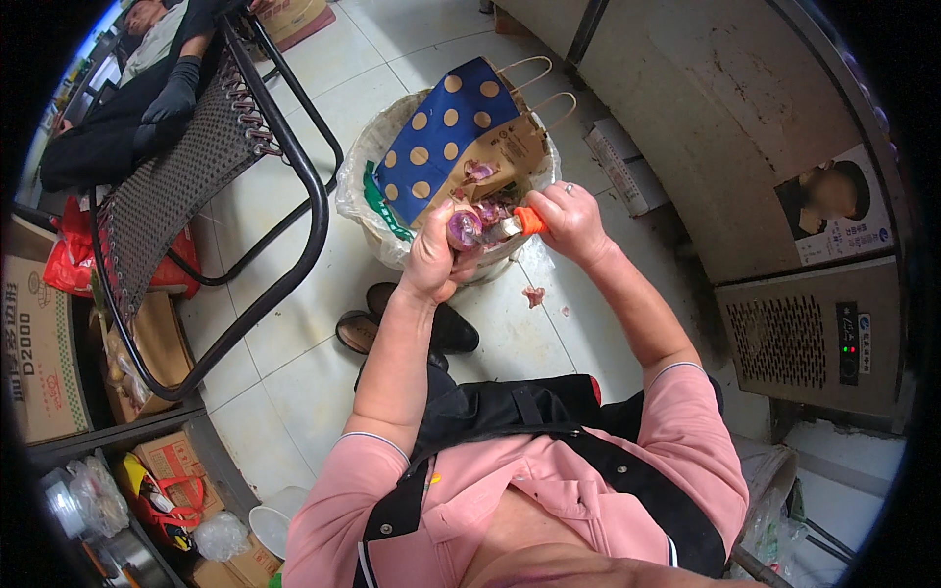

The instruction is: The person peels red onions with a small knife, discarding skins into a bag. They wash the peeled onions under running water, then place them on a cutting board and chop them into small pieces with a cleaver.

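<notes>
My left hand [432, 253] grips a round purple vegetable [464, 229], which looks like a red onion. In my right hand [570, 220] is a short tool with an orange handle [531, 220]. Its metal blade [507, 229] points left at the vegetable; whether the two touch is unclear. Both hands are over the near rim of a round bin [353, 209] lined with a clear plastic bag. Inside the bin leans a brown paper bag [507, 151] with a blue, dotted side. Purple peelings [481, 171] lie on the paper bag.
A scrap of peel [533, 296] lies on the tiled floor [294, 397]. Dark shoes [360, 331] sit below my left forearm. At left, a person [110, 147] reclines on a metal-framed lounge chair [309, 220]. A metal cabinet [684, 140] with a vent stands at right; cardboard boxes [44, 353] are at left.
</notes>
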The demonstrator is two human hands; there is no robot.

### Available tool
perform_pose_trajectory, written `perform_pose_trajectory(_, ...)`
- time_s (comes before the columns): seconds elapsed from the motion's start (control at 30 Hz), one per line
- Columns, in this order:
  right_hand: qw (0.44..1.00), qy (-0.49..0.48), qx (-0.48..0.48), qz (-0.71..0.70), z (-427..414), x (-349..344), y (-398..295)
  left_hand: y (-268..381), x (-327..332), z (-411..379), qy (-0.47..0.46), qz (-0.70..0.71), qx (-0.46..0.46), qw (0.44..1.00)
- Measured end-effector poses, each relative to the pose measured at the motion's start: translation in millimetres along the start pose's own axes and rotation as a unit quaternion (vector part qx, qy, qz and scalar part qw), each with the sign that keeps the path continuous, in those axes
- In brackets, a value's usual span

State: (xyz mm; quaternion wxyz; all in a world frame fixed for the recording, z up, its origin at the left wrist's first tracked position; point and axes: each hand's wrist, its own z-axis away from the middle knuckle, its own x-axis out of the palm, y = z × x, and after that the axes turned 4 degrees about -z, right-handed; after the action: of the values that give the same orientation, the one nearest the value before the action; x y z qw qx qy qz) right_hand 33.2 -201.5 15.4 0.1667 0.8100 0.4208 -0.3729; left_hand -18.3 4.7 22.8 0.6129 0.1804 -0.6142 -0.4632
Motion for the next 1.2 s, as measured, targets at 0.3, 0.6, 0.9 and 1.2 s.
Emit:
perform_pose_trajectory(0.3,0.998,0.031,-0.032,0.040,-8,-6,-6,6,-4,3,-0.056,0.042,-0.035,0.997)
perform_pose_trajectory(0.6,0.997,0.048,0.055,-0.008,-10,-3,0,-1,-3,-2,-0.105,0.036,-0.062,0.992)
perform_pose_trajectory(0.9,0.999,0.011,0.035,-0.002,-6,0,-10,-3,-7,-9,0.046,0.000,-0.025,0.999)
perform_pose_trajectory(1.2,0.999,-0.005,0.019,0.043,-9,2,-16,-15,-3,-13,0.131,-0.123,0.140,0.974)
